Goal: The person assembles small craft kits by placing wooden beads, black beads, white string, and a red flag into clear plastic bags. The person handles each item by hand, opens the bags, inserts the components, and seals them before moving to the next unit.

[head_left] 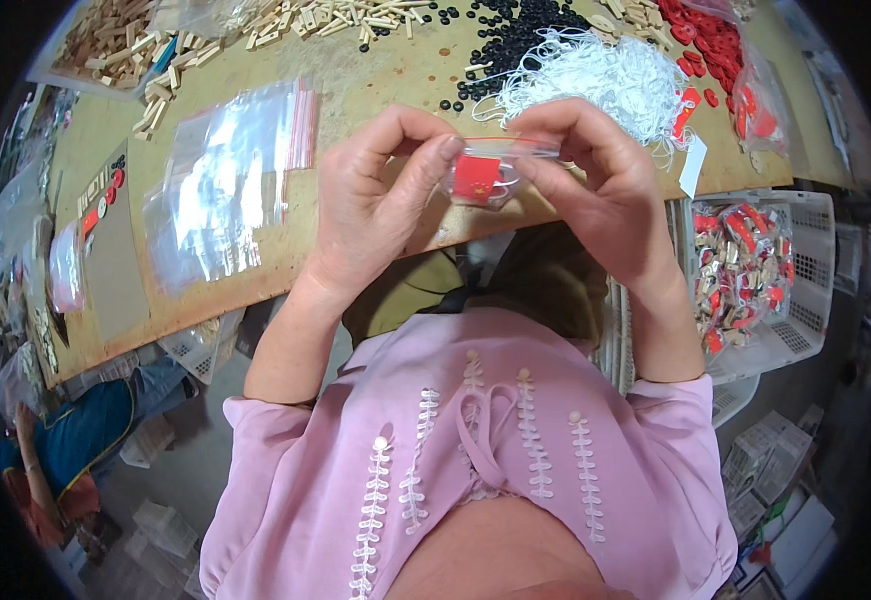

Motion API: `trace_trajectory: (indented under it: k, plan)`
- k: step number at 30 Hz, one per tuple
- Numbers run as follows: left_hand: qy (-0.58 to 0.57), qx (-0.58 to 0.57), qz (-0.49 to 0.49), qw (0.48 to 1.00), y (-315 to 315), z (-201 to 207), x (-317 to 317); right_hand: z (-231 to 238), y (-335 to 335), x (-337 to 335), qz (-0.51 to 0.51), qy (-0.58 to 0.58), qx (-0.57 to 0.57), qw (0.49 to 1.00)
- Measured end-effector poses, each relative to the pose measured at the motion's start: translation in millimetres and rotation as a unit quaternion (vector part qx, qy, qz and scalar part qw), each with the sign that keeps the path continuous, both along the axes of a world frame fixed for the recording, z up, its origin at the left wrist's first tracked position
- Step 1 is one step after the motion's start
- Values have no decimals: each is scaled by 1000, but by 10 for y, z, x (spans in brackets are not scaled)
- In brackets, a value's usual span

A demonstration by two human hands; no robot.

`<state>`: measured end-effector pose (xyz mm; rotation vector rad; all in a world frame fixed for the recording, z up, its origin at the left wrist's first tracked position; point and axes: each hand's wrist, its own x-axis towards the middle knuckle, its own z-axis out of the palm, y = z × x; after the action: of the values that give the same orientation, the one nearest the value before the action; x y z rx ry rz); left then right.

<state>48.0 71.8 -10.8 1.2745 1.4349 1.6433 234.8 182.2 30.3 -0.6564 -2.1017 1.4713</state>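
Above the table's near edge, a small clear zip bag (480, 182) is held up between both hands. Inside it a red piece with yellow stars and some white string show; anything else in the bag is hidden. My left hand (381, 190) pinches the bag's upper left corner between thumb and index finger. At the other end of the red-lined zip strip, my right hand (601, 190) grips with thumb and fingers. Left of my hands lies a stack of flat, clear zip bags (221, 180) on the table. A tangled heap of white string (596, 90) sits beyond my right hand.
Wooden sticks (326, 15), black rings (516, 40) and red discs (711, 50) are heaped along the far side. A cardboard strip (121, 270) with several parts lies at left. Right of the table, a white crate (811, 290) holds filled bags (741, 265). Another person (66, 440) is at lower left.
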Motion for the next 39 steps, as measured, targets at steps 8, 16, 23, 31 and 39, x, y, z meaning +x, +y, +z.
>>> trace_trajectory:
  k: [8, 16, 23, 31, 39]
  plan:
    - [-80, 3, 22, 997, 22, -91, 80, -122, 53, -6, -45, 42, -217, 974]
    - [-36, 18, 40, 998, 75, -140, 73, -156, -55, -77, -77, 61, -129, 987]
    - [176, 0, 57, 983, 172, 69, 122, -120, -175, -155, -99, -26, 186, 977]
    - [147, 40, 28, 988, 151, 29, 105, -205, -155, -117, -96, 34, 27, 994]
    - [117, 9, 24, 993, 67, 43, 0, -239, -120, -82, -96, 80, -84, 989]
